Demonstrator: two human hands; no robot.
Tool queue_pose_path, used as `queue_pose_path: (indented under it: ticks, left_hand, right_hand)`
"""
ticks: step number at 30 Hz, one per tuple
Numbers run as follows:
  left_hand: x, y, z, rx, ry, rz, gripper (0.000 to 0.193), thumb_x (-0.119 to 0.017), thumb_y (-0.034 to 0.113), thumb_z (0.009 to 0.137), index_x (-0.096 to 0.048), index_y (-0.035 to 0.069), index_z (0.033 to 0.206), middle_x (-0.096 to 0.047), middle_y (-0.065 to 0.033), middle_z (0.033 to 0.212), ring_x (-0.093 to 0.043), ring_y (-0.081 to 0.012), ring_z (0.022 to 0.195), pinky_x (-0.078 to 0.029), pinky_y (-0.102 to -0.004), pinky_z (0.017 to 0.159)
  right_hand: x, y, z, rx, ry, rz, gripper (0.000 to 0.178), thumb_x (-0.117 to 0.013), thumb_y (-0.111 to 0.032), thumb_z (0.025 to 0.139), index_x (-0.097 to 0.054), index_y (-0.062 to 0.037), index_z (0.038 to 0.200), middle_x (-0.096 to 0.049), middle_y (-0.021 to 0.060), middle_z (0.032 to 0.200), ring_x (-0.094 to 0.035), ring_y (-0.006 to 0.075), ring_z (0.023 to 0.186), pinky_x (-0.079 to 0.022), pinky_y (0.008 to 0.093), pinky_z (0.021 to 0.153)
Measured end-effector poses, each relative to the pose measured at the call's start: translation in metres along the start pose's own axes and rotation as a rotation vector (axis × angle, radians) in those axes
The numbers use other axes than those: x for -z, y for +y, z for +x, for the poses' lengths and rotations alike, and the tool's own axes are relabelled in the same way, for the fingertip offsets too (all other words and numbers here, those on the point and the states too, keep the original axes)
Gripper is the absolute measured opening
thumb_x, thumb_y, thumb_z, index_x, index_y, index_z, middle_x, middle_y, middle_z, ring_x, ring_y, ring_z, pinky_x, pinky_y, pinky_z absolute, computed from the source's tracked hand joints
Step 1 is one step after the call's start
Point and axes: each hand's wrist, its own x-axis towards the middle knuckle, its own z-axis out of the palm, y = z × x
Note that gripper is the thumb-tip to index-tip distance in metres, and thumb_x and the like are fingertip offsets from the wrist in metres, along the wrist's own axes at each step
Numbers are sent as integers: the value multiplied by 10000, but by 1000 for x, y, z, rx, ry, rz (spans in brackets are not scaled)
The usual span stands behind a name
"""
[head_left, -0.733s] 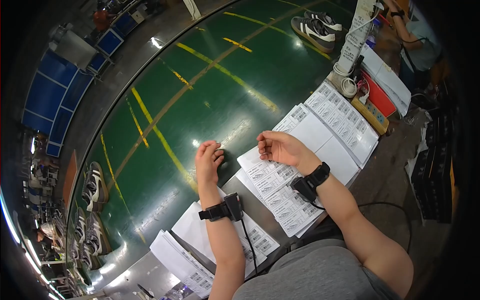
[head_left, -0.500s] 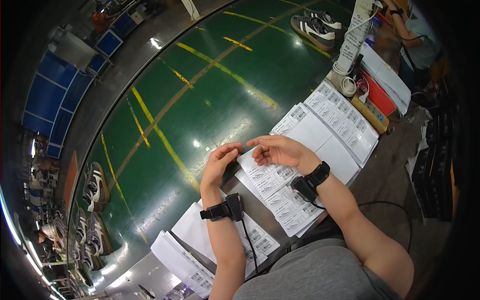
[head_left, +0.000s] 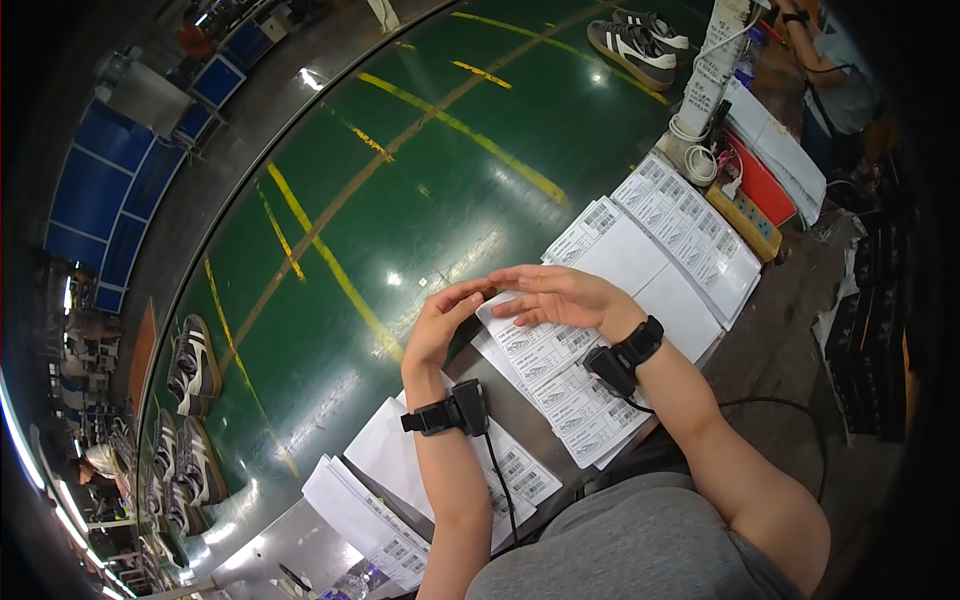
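My left hand (head_left: pixel 440 322) is raised near the edge of the green belt, its fingers loosely bent toward the right and nothing visible in them. Facing it, my right hand (head_left: pixel 562 297) hovers over a stack of printed label sheets (head_left: pixel 560 395), fingers stretched out and apart. The fingertips of both hands meet or nearly meet; whether they touch I cannot tell. Each wrist wears a black strap with a small box and a cable. More white sheets (head_left: pixel 388 452) lie beside my left forearm.
Striped sneakers (head_left: pixel 193 368) stand on the green belt (head_left: pixel 330 350) at the left, with another pair (head_left: pixel 640 48) far right. A power strip (head_left: pixel 745 222), a red folder (head_left: pixel 757 180) and cables are at the right. Another person (head_left: pixel 840 85) is beyond, near stacked black boxes (head_left: pixel 865 345).
The belt's marks and the shoes have slid slightly up and right. My right hand's fingers have straightened and its fingertips have come closer to my left hand. A small pale square now shows on the belt.
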Motion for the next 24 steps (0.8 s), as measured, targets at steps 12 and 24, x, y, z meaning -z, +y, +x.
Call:
queue_pose_path:
  ticks: [12,24]
  left_hand:
    - [3,-4,2,52,46,18,224,-586,156,921,-659,4,1069,-667,-54,1027,-599,-135,937,-461,-273,864]
    - [-2,-4,5,87,107,-19,183,-575,180,932,-653,20,975,-662,-39,978,-596,-129,903,-463,-271,838]
  right_hand:
    - [0,-1,-1,-5,13,-27,505,-528,-249,967,-406,45,1358,-501,150,1334,-566,268,1149,-514,337,896]
    - [2,1,0,-2,41,-12,463,-509,-269,977,-451,57,1301,-525,174,1282,-604,272,1078,-526,361,889]
